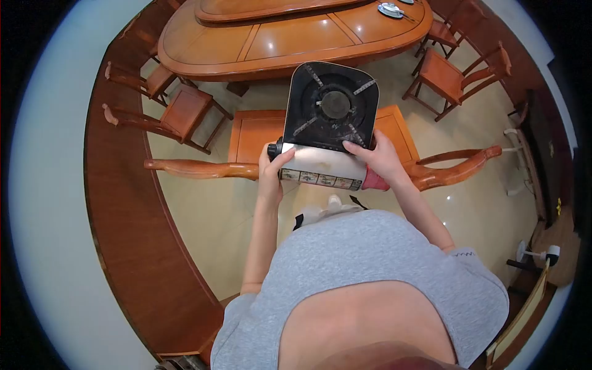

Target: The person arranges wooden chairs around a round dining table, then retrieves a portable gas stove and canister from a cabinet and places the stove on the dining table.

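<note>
Both my hands hold a portable gas stove (324, 161) in front of my body, above a wooden chair (256, 139). Its black top carries a round burner and several pan supports, and the near side is white with a strip of printed labels. My left hand (271, 169) grips the left end, thumb on the white casing, close to a black knob (273, 150). At the right end my right hand (383, 161) is closed round the casing, its thumb on the top edge beside a pink-red part (374, 180). The fingers underneath are mostly hidden.
Beyond the stove stands a large wooden dining table (222, 52) with a raised centre. A plate with a spoon (390, 10) lies near its right edge. Wooden chairs stand at the left (187, 111) and right (441, 77). A white bracketed device (552, 254) is at far right.
</note>
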### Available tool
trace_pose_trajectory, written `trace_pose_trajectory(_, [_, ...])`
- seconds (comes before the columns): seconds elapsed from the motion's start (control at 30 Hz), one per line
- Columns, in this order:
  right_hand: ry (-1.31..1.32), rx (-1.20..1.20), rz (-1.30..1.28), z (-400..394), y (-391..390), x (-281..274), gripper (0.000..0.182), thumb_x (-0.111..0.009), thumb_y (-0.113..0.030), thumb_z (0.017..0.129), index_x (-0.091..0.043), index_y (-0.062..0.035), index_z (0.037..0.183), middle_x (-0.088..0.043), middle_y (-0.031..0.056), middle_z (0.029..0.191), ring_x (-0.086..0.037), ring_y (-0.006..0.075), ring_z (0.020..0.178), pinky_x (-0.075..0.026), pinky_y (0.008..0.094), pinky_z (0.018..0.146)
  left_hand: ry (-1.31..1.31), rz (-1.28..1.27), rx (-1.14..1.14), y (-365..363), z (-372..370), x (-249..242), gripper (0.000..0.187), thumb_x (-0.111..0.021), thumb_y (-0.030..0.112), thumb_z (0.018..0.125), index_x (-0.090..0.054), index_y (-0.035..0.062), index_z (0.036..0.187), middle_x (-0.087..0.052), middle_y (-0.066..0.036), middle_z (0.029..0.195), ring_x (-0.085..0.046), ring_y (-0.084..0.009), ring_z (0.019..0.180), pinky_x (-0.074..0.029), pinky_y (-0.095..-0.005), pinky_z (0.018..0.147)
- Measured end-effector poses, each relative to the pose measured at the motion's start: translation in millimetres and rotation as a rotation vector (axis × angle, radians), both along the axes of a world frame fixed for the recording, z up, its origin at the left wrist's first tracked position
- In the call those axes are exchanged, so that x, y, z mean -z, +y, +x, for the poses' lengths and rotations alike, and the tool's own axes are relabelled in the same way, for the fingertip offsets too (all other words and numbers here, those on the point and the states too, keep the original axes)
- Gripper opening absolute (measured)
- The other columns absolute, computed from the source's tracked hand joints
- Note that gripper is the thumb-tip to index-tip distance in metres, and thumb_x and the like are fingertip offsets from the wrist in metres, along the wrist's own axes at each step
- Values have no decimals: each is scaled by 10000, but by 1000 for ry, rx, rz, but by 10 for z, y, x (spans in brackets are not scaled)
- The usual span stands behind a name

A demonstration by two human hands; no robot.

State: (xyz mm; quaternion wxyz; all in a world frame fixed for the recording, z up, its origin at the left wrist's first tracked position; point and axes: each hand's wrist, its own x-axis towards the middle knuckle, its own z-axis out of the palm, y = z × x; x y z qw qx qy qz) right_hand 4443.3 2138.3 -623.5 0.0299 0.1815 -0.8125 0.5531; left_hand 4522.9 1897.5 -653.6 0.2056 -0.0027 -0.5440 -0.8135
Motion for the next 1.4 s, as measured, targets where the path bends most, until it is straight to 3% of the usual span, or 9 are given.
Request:
trace_pose_trajectory(0.43, [-19, -16, 158, 36, 83, -135, 707, -766, -504, 725, -595, 71, 1100, -663, 217, 1048, -646, 294, 983, -493, 363, 860, -99, 243, 14, 157, 149, 35, 251, -686, 148, 788, -561, 22, 965, -613, -77, 881, -611, -156, 806, -485, -287, 751])
trace_pose_trajectory(0.47, [-23, -38, 215, 27, 109, -181, 725, -765, -514, 719, -592, 82, 1093, -661, 225, 1049, -645, 300, 984, -493, 364, 861, -80, 178, -28, 196, 151, 94, 334, -643, 188, 803, -561, -5, 1063, -640, -133, 937, -671, -231, 829, -571, -359, 718])
trace_pose_trajectory(0.63, [-96, -145, 378, -206, 226, -155, 759, -759, -552, 693, -608, 96, 1060, -656, 243, 1042, -641, 318, 987, -489, 375, 870, -158, 323, -123, 533, 233, 380, 389, -661, 195, 789, -540, 11, 1110, -633, -124, 943, -667, -233, 798, -576, -370, 614])
trace_pose_trajectory(0.83, [-211, -397, 513, -1090, 361, -16, 730, -756, -566, 686, -661, 54, 1058, -671, 232, 1061, -647, 317, 1007, -487, 377, 893, -311, 505, -364, 1074, -189, 662, 460, -692, 231, 795, -534, 28, 1177, -620, -98, 1036, -617, -233, 974, -513, -399, 842])
trace_pose_trajectory(0.9, [-276, -483, 497, -1256, 278, 83, 747, -756, -585, 680, -668, 44, 1072, -667, 237, 1084, -642, 329, 1032, -484, 373, 912, -351, 488, -387, 1097, -121, 526, 617, -726, 225, 772, -467, -3, 1284, -536, -149, 1227, -524, -245, 1145, -408, -374, 982])
trace_pose_trajectory(1.07, [-339, -644, 500, -1616, 184, 205, 664, -724, -572, 733, -675, -58, 1151, -660, 212, 1128, -614, 349, 1080, -448, 377, 965, -488, 485, -456, 1204, -370, 246, 504, -693, 216, 807, -499, -31, 1202, -621, -119, 1075, -638, -242, 971, -507, -372, 857])
trace_pose_trajectory(1.2, [-478, -613, 460, -1843, 202, 291, 694, -725, -592, 713, -691, -1, 1074, -678, 214, 1073, -649, 319, 1010, -478, 386, 908, -534, 359, -489, 1206, -570, -19, 461, -690, 214, 815, -505, -16, 1170, -621, -121, 1048, -646, -242, 939, -541, -339, 752])
trace_pose_trajectory(1.37, [-503, -543, 116, -2802, 253, 96, 618, -736, -526, 750, -678, -29, 1113, -684, 174, 1092, -650, 278, 1023, -480, 361, 927, -582, 206, -311, 799, -1740, -282, 502, -709, 268, 825, -519, -15, 1194, -621, -89, 1087, -596, -185, 1000, -453, -316, 883])
trace_pose_trajectory(1.4, [-553, -468, 251, -3064, 244, -120, 604, -739, -513, 759, -675, -33, 1120, -687, 164, 1085, -650, 256, 1024, -483, 356, 922, -533, 144, -260, 696, -2072, -317, 531, -709, 289, 829, -510, -16, 1215, -617, -91, 1107, -577, -193, 1044, -434, -321, 916])
